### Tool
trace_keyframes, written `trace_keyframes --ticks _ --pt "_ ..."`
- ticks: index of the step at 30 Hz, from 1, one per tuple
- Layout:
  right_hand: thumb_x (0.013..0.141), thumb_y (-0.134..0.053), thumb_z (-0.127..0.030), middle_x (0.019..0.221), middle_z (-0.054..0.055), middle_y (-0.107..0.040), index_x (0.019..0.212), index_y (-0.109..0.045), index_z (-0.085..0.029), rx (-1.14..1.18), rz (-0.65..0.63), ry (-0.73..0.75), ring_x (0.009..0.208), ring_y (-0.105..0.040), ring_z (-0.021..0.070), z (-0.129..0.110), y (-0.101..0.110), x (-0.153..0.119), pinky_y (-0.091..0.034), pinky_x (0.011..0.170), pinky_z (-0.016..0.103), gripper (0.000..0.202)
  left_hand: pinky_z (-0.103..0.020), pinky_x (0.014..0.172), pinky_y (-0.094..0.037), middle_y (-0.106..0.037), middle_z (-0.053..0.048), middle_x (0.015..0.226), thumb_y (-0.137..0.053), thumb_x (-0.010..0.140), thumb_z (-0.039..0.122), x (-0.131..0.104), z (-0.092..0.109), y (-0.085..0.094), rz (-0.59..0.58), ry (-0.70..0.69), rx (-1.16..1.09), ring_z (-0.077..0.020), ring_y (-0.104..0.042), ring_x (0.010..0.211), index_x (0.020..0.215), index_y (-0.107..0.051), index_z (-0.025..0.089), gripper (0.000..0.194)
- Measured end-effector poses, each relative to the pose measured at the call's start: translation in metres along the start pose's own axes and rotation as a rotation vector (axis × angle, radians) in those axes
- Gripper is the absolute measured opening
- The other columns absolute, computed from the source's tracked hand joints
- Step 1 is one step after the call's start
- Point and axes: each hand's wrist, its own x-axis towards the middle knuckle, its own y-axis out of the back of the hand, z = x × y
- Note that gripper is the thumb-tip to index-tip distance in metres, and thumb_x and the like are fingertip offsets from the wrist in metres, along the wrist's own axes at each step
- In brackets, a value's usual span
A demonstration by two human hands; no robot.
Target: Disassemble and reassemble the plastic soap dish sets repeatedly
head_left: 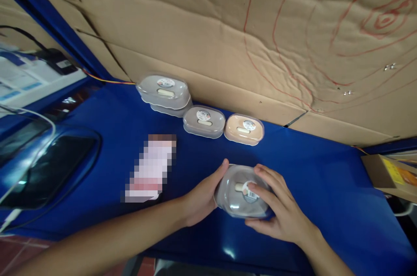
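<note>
A grey oval container with a clear lid and a round label (pixel 233 202) is held between my two hands above the blue table (pixel 312 167). My left hand (pixel 206 195) grips its left side, thumb up along the edge. Around its right side curls my right hand (pixel 278 204), with fingertips on the lid near the label. Behind them, a similar grey container (pixel 195 127) stands beside a peach-coloured one (pixel 233 130). Farther left, another grey container (pixel 148 87) rests stacked on one more.
A pixelated phone-like object (pixel 151 167) lies left of my hands. Black devices (pixel 55 171) and cables cover the table's left side. Cardboard (pixel 195 19) with red lines rises behind the table. A cardboard box (pixel 374 169) is at the right edge.
</note>
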Motion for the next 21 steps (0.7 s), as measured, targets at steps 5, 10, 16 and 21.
trace_keyframes --ticks 5,10,16,21 --pt "0.097 -0.071 -0.049 0.163 0.018 -0.038 0.154 -0.045 -0.020 0.032 -0.007 -0.022 0.152 -0.039 0.0386 0.003 -0.004 -0.001 -0.045 0.116 0.056 0.069 -0.040 0.106 -0.046 -0.080 -0.008 0.123 -0.055 0.092 0.079 0.001 0.000 0.002 -0.026 0.010 0.005 -0.0301 -0.067 0.123 0.124 -0.076 0.021 0.069" --pt "0.095 -0.071 -0.053 0.165 0.018 -0.037 0.154 -0.045 -0.020 0.037 -0.018 -0.038 0.154 -0.037 0.0391 0.007 -0.008 0.000 -0.045 0.117 0.056 0.073 -0.039 0.106 -0.047 -0.079 -0.009 0.124 -0.075 0.084 0.068 0.001 -0.001 0.004 -0.034 -0.032 0.011 -0.0299 -0.069 0.120 0.127 -0.076 0.021 0.063" --pt "0.088 -0.084 -0.045 0.172 0.013 -0.027 0.141 -0.058 -0.024 -0.187 0.110 0.049 0.155 -0.035 0.0367 0.002 -0.010 -0.003 -0.027 0.127 0.061 0.063 -0.038 0.103 -0.049 -0.080 -0.010 0.122 -0.066 0.092 0.063 -0.001 0.004 0.000 -0.010 -0.035 -0.063 -0.0317 -0.068 0.122 0.123 -0.077 0.018 0.057" --pt "0.088 -0.084 -0.028 0.154 0.013 -0.057 0.136 -0.063 -0.023 -0.156 0.123 0.112 0.148 -0.049 0.0344 0.002 -0.007 -0.003 -0.039 0.123 0.059 0.053 -0.037 0.095 -0.051 -0.080 -0.012 0.120 -0.051 0.098 0.069 0.002 0.011 0.000 0.031 -0.005 -0.089 -0.0314 -0.070 0.117 0.129 -0.073 0.015 0.066"
